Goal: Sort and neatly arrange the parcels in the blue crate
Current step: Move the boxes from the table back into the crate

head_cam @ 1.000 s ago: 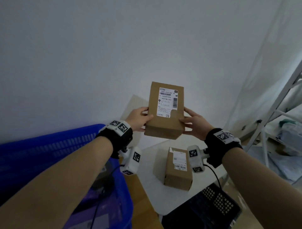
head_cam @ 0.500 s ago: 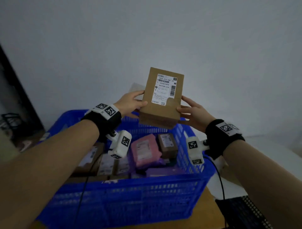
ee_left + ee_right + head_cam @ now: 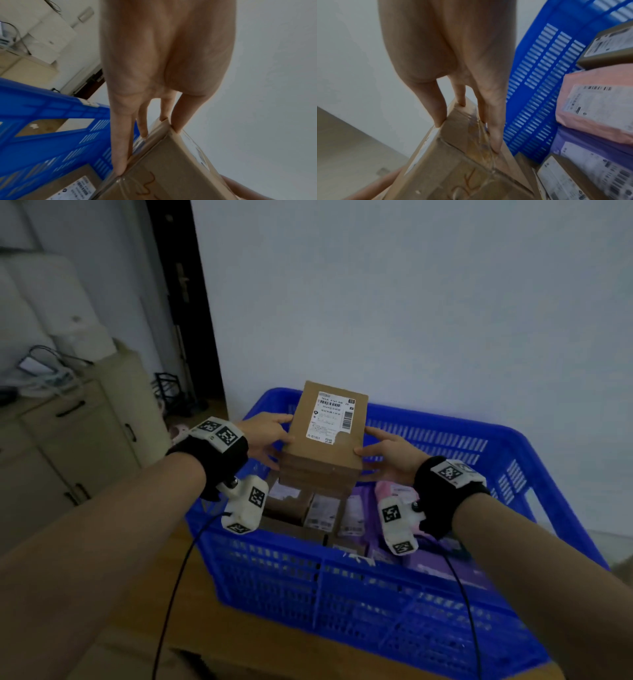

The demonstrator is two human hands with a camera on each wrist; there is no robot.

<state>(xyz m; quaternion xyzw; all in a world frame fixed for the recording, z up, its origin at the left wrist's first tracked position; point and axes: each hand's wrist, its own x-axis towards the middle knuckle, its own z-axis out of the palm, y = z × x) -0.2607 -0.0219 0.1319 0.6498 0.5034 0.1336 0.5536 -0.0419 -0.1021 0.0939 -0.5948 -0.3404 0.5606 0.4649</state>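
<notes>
A brown cardboard box (image 3: 325, 440) with a white shipping label hangs over the blue crate (image 3: 445, 422), near its back left part. My left hand (image 3: 274, 440) grips the box's left end, thumb on top and fingers below. My right hand (image 3: 380, 455) grips the right end the same way. In the left wrist view my fingers (image 3: 120, 155) lie along the box (image 3: 171, 169). The right wrist view shows my fingers (image 3: 493, 135) on the taped end of the box (image 3: 453, 169). Inside the crate lie brown boxes (image 3: 287, 501), a pink parcel (image 3: 594, 102) and purple parcels (image 3: 590, 148).
The crate stands on a wooden surface (image 3: 171, 628) against a pale wall. A beige cabinet (image 3: 85, 433) with clutter on top stands at the left, and a dark doorway (image 3: 178, 302) lies behind it. Black cables hang from both wrist cameras over the crate's front wall (image 3: 342, 594).
The view has swung left from the white table to the crate. Both hands have carried the box left and lowered it over the crate, keeping the same hold.
</notes>
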